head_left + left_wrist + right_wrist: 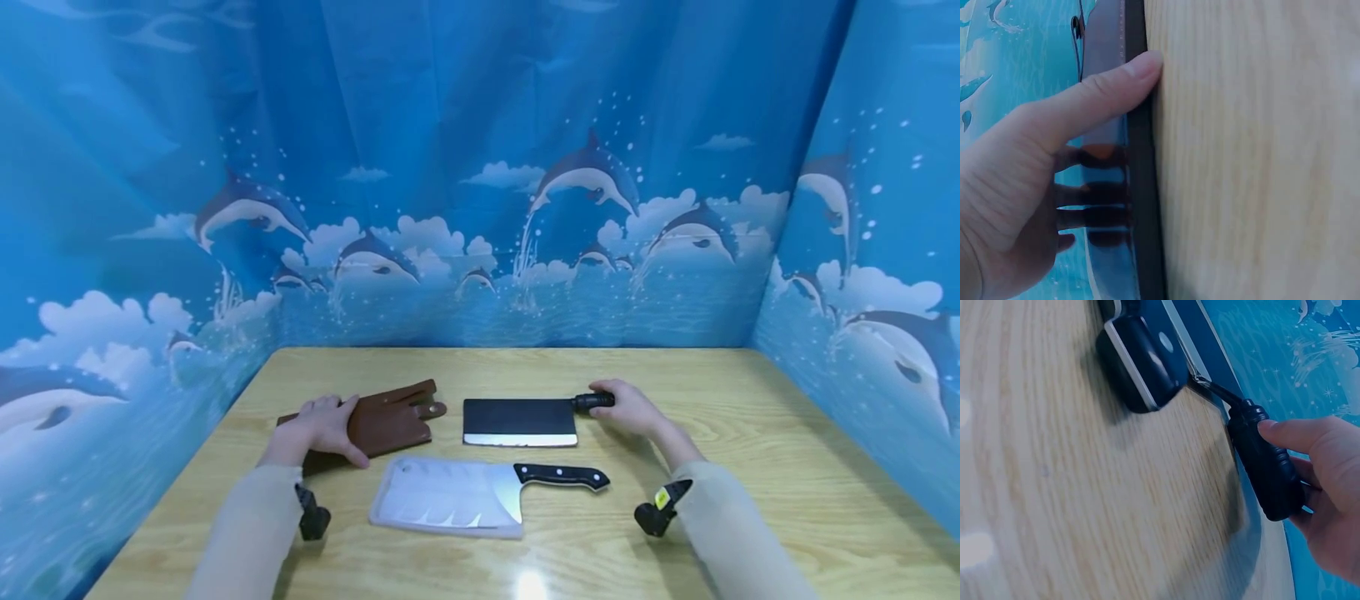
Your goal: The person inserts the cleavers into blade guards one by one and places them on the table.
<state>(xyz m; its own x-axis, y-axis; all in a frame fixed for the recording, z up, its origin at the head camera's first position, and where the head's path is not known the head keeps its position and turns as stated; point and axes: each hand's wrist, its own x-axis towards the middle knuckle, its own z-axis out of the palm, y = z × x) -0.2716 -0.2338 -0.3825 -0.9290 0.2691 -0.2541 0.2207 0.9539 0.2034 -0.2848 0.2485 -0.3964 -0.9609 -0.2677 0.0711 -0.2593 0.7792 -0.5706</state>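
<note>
A brown leather knife sheath [393, 421] with a snap strap lies at the left of the table, its near-left part casting a shadow. My left hand [326, 429] holds it across its width, thumb at the near edge and fingers at the far side; the left wrist view shows the thumb [1129, 78] over the dark edge. Right of the sheath is a cleaver [519, 414] with a dark blade and bright cutting edge pointing toward me. My right hand [630, 408] grips the end of its black handle [1266, 465] between thumb and fingers.
Nearer to me lies a second cleaver [558, 476] with a black riveted handle, its blade inside a translucent white cover [442, 492]. Everything lies on a light wood table [675, 375]. Blue dolphin-print curtains [450, 167] enclose the back and sides.
</note>
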